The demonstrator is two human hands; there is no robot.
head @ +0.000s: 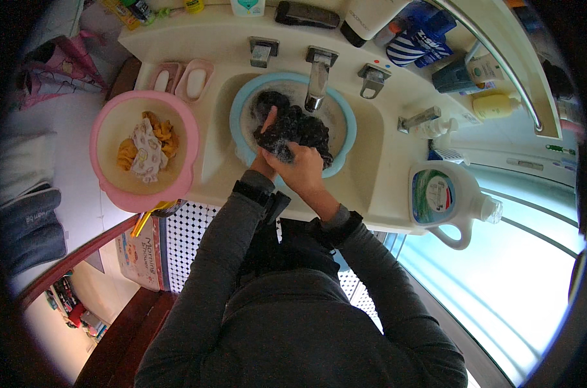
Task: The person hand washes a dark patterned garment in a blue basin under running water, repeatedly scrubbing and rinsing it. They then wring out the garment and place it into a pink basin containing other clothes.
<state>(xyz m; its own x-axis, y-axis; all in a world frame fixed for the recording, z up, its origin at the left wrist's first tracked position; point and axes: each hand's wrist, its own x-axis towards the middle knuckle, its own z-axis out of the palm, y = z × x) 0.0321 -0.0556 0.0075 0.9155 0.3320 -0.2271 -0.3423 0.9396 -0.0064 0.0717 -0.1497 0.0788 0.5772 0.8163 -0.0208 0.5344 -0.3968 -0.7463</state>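
Observation:
A light blue plastic basin (350,140) stands in the white sink, under the metal faucet spout (318,80), with whitish, sudsy water in it. Over the basin my two hands meet on a wet black cloth garment (293,128) with foam on it. My right hand (303,165) is closed around a bunched part of the cloth. My left hand (264,162) grips it from the left, one finger extended along the cloth and the rest partly hidden by it. To the left, a pink-rimmed basin (95,140) holds a mustard cloth (166,136) and a white patterned cloth (145,155).
Two pink soap dishes with white soap bars (196,83) sit behind the pink basin. A large detergent jug (432,194) stands at the sink's right edge. Metal tap handles (374,80) flank the spout. Tubes, bottles and a dark cup (451,76) line the back ledge below a metal rail.

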